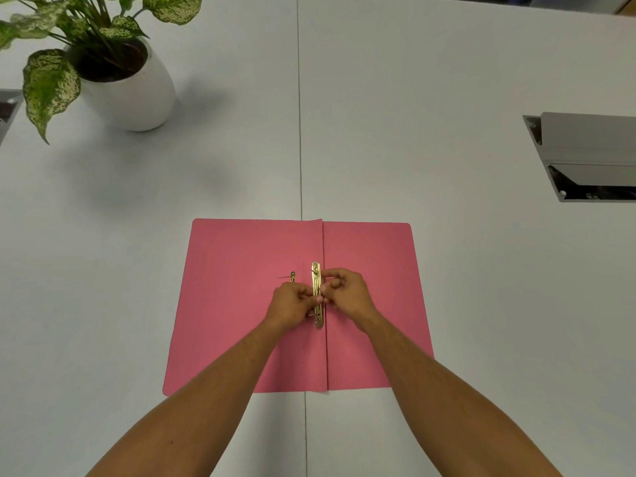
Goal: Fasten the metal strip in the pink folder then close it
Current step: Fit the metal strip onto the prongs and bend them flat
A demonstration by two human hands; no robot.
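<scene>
Your left hand: fingers curled in tight, tips pinched against the left edge of the metal strip at about its middle.
Your right hand: fingers bunched and pinched too, tips meeting the strip from the right, touching your left fingertips there.
What each hand grips: both close on the strip; whether either also holds a prong beneath the fingers, you cannot tell.
Metal strip: gold-coloured, lying lengthwise along the fold, just left of the crease, its far end and near end showing past your hands.
Small metal piece: a short gold bit lying on the left leaf, just beside the strip's far end and apart from it.
Pink folder: open flat on the table, both leaves spread, crease running away from you, your forearms crossing its near edge.
Table: white, with a seam running straight under the folder's crease.
Potted plant: white pot with speckled green leaves, far left, well apart from the folder.
Cable hatch: grey flap raised at the right edge, well apart from the folder.
</scene>
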